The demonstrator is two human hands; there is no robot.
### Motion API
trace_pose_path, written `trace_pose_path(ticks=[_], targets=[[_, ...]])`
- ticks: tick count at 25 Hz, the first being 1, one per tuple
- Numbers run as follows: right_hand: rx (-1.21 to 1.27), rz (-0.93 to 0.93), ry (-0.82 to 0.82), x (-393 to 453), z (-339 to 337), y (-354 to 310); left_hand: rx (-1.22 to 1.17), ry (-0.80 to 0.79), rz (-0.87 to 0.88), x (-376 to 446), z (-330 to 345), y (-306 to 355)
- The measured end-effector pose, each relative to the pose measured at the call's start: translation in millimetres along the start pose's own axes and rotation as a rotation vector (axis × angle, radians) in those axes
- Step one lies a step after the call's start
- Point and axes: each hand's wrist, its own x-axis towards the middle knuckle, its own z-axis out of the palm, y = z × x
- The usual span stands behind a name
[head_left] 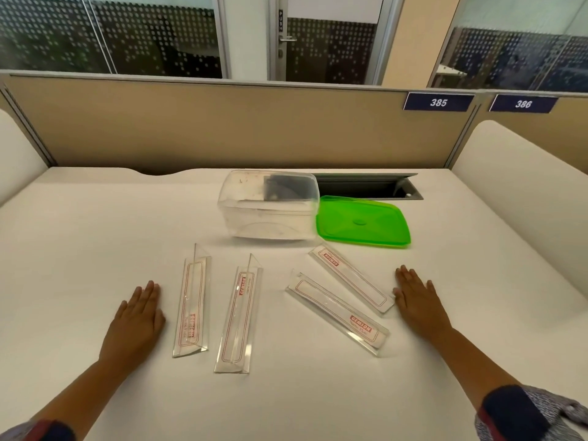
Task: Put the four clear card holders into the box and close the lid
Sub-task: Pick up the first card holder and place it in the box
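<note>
White desk (95,237), cable hatch (369,186) open at its far edge. Tan partition (222,128) behind desk, w/ blue plates 385 (438,102), 386 (522,104) at top right. Beyond partition: dot-frosted glass panels (127,36), door (331,36) marked PUSH. White side dividers (521,173) flank desk.

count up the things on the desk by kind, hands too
card holders: 4
box: 1
lid: 1
hands: 2, left hand and right hand
total: 8
</note>
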Motion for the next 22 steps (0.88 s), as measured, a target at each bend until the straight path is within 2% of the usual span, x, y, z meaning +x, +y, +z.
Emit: trace_pose_path(ticks=[5, 9, 11, 13, 15, 17, 22], targets=[[-0.004, 0.014, -0.012, -1, -2, 0, -0.013, 0.021, -0.03, -6, -1, 8], [0.126, 0.062, 0.014, -4, -4, -6, -0.026, 0.032, -0.036, -12, 0, 10], [0.248, 0.124, -0.006, -1, -9, -14, -0.041, 0.039, -0.038, -13, -2, 10], [0.488, 0.228, -0.019, 3, -20, -28, -0.074, 0.042, -0.049, -14, -4, 10], [0.686, 0.327, 0.062, 3, -31, -42, -0.145, 0.049, -0.066, -19, -6, 10], [0.711, 0.296, 0.14, -1, -39, -59, -0.221, 0.057, -0.049, -27, -7, 13], [0.676, 0.002, 0.221, -16, -46, -109, -0.42, 0.052, 0.059, -51, -13, 29]])
